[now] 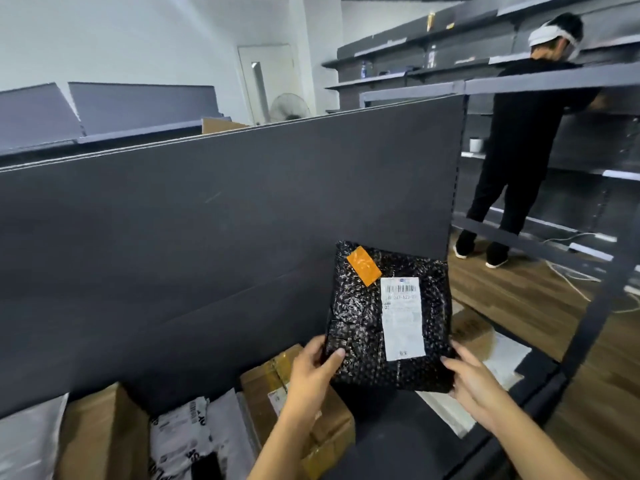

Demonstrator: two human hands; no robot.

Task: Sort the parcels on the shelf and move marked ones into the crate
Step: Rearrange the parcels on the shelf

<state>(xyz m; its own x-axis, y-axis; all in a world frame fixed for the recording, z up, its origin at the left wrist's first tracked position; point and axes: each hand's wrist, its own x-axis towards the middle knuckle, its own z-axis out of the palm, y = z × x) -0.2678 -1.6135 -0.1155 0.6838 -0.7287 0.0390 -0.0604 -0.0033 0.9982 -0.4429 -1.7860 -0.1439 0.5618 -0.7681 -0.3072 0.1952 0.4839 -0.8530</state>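
Note:
I hold a black bubble-wrap parcel [360, 317] upright in front of me, above the shelf. It carries an orange sticker [363, 265] at its top left and a white barcode label [403, 318] on its right half. My left hand [313, 368] grips its lower left edge with the thumb on the front. My right hand [474, 382] grips its lower right corner. No crate is visible.
Several parcels lie on the dark shelf [391, 427] below: a taped cardboard box [270, 386], another brown box [104, 434], a white printed mailer bag [180, 434] and a grey bag [27, 441]. A dark back panel [207, 220] rises behind. A person [530, 140] stands at racks at the right.

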